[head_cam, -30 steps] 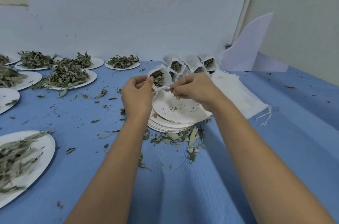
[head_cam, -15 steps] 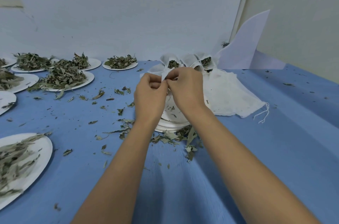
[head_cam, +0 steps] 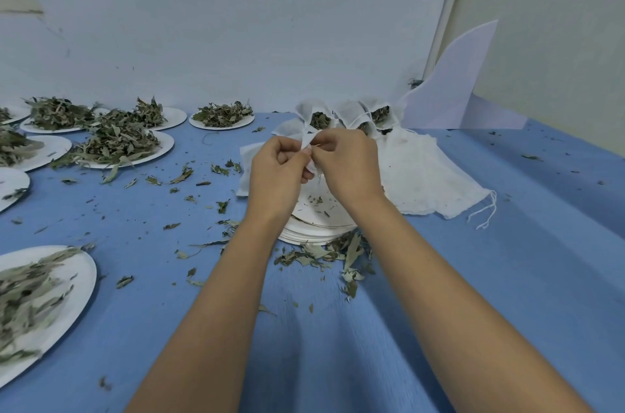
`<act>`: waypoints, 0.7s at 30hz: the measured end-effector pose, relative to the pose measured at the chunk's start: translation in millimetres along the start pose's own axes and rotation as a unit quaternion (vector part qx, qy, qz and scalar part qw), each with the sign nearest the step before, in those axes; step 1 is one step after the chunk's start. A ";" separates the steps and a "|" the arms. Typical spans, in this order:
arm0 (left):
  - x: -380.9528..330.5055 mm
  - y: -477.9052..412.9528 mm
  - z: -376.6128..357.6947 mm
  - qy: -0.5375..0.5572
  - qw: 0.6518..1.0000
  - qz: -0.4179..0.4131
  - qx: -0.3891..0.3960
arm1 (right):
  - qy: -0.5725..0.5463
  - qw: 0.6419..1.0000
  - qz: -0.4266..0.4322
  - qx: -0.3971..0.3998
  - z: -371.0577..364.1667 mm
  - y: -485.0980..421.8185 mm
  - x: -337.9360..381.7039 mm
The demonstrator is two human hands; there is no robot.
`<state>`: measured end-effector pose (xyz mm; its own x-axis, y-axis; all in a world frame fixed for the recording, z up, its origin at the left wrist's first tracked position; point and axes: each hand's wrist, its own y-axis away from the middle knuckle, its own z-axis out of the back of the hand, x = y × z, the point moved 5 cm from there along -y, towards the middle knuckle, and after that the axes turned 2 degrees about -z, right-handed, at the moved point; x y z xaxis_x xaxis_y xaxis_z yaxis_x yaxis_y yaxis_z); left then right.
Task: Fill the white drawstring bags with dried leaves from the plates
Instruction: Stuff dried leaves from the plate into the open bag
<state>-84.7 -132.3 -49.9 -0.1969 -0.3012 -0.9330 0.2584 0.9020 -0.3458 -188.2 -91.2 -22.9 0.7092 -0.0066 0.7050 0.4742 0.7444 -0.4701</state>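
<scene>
Soft, even indoor light, fairly bright, no glare; wide-angle distortion.
Faint diffuse shadows under the forearms on the blue surface [head_cam: 507, 277]. Left hand [head_cam: 275, 172] and right hand [head_cam: 348, 165] at centre are fairly sharp; the white bag [head_cam: 308, 141] they pinch shows little texture. Plate [head_cam: 81, 280] at lower left is smeared by blur. Pipe [head_cam: 445, 6] on the wall leans and bows.

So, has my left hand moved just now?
Yes: the left hand shifted right, from beside the plate stack to over it, meeting the right hand on the bag.
</scene>
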 end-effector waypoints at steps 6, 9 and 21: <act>1.5 -2.3 -0.7 -0.012 1.000 0.005 -0.013 | 0.039 0.999 -0.032 -0.018 2.0 -1.2 -1.1; 2.4 -4.1 1.6 -0.018 0.999 0.004 -0.040 | -0.063 0.997 -0.044 0.020 2.4 -2.7 1.5; 3.7 -7.4 12.5 0.062 0.988 0.041 -0.133 | -0.541 0.823 -0.174 -0.006 9.7 -13.5 -17.6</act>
<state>-75.6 -144.0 -52.1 -0.3045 -0.1981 -0.9317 0.0238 0.9762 -0.2154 -212.1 -94.6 -23.8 -0.3473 0.3850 0.8551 0.5604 0.8163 -0.1400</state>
